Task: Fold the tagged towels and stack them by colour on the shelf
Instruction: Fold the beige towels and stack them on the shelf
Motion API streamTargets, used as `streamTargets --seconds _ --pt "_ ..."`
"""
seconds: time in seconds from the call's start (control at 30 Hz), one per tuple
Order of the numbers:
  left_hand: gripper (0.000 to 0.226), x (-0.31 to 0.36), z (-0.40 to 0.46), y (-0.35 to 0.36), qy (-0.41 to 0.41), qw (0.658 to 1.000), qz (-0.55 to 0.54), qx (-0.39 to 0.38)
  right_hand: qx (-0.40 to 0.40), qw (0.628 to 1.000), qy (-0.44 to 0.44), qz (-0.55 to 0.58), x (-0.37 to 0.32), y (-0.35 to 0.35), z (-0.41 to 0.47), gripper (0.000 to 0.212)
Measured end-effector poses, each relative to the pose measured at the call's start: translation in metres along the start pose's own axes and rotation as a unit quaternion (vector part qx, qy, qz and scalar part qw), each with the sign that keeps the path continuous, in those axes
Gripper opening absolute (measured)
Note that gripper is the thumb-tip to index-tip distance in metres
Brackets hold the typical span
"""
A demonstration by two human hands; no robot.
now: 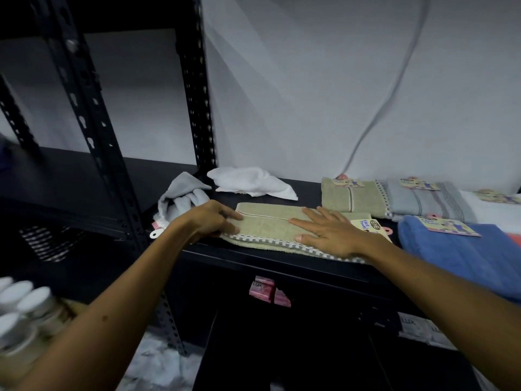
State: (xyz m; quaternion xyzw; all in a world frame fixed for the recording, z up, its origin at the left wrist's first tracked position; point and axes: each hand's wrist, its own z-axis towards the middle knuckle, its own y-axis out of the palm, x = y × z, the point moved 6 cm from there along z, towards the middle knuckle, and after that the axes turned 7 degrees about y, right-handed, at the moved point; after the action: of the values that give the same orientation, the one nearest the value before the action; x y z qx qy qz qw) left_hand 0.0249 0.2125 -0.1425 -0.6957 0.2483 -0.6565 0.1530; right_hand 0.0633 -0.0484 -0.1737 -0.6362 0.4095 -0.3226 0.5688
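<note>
A beige-green towel (267, 227) with a checked hem lies folded lengthwise on the black shelf (282, 256), its paper tag (366, 223) at the right end. My left hand (210, 220) grips the towel's left end, fingers curled over the edge. My right hand (324, 231) presses flat on its right half, fingers straight. A second folded beige-green towel (352, 197) sits behind. Folded grey (428, 203) and blue (456, 255) tagged towels lie to the right. Crumpled white (251, 182) and light grey (180, 197) towels lie at the back left.
Black perforated uprights (197, 94) of the rack stand at left. Pink soap packs (266, 290) sit on the lower shelf. White-lidded jars (22, 309) fill the lower left. A white towel (493, 210) lies at far right. A grey cable (394, 80) hangs on the wall.
</note>
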Motion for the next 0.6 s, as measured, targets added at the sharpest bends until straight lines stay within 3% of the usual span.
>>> streamTargets --seconds 0.13,0.17,0.23,0.33,0.37,0.43,0.5,0.6 --pt "0.050 0.010 -0.001 -0.002 0.005 0.988 0.151 -0.018 0.003 1.000 0.017 0.010 -0.003 0.002 -0.002 0.071" --pt "0.046 0.012 0.000 -0.002 0.006 0.984 0.177 -0.015 0.001 1.000 0.021 0.007 -0.003 0.002 -0.002 0.071" --pt "0.013 0.019 0.006 -0.005 0.031 0.973 0.225 0.037 -0.002 1.000 0.029 -0.002 -0.003 0.000 -0.001 0.069" --pt "0.005 0.041 0.010 0.005 0.151 0.933 0.282 0.166 0.009 0.999 0.012 0.035 -0.012 -0.006 -0.001 0.062" --pt "0.013 0.048 0.011 0.016 0.204 0.925 0.279 0.159 0.018 0.998 -0.005 0.055 -0.016 -0.008 -0.003 0.061" --pt "0.032 0.054 0.013 0.044 0.272 0.926 0.257 0.046 0.044 0.995 -0.052 0.075 -0.024 -0.014 -0.008 0.061" --pt "0.040 0.053 0.010 0.063 0.291 0.920 0.260 -0.046 0.073 0.990 -0.094 0.070 -0.028 -0.018 -0.015 0.060" --pt "0.043 0.043 0.010 0.062 0.305 0.906 0.289 -0.057 0.097 0.987 -0.130 0.009 -0.024 -0.023 -0.026 0.055"
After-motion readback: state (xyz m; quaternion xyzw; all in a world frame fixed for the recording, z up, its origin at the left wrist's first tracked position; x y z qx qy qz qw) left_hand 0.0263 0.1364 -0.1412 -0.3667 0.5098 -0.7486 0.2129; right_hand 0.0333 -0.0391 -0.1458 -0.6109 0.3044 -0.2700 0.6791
